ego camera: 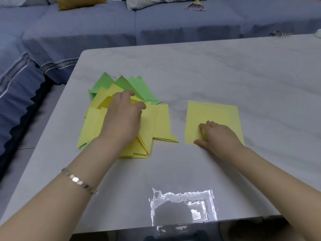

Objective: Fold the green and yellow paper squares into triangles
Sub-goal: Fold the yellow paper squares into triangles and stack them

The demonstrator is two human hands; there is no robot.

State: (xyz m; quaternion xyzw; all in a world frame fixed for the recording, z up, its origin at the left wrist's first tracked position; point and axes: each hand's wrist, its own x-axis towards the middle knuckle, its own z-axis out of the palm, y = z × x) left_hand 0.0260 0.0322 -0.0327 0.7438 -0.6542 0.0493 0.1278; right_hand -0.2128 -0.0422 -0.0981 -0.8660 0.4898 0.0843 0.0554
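Our hands met paper.
Left hand (121, 119) curled over the folded pile (162, 122), grip unclear; right hand (220, 136) pressed open-fingered on our yellow squares (212, 112).

Pale marble table (208, 75) is filling the middle, blue sofa (104, 28) is stretching across the top, mustard cushion (78, 2) is sitting upper left, folded fan (195, 6) is lying top right.

Table (225, 70) white-grey, faintly marbled. Green triangles (142, 87) at 11 o'clock; yellow folds (92, 126) at 9, one darker, near mustard. Pale yellow squares (208, 112) at 3. Sofa (86, 32) slate blue with patterned trim. Cushion (78, 2) mustard, bracelet (76, 180) silver.
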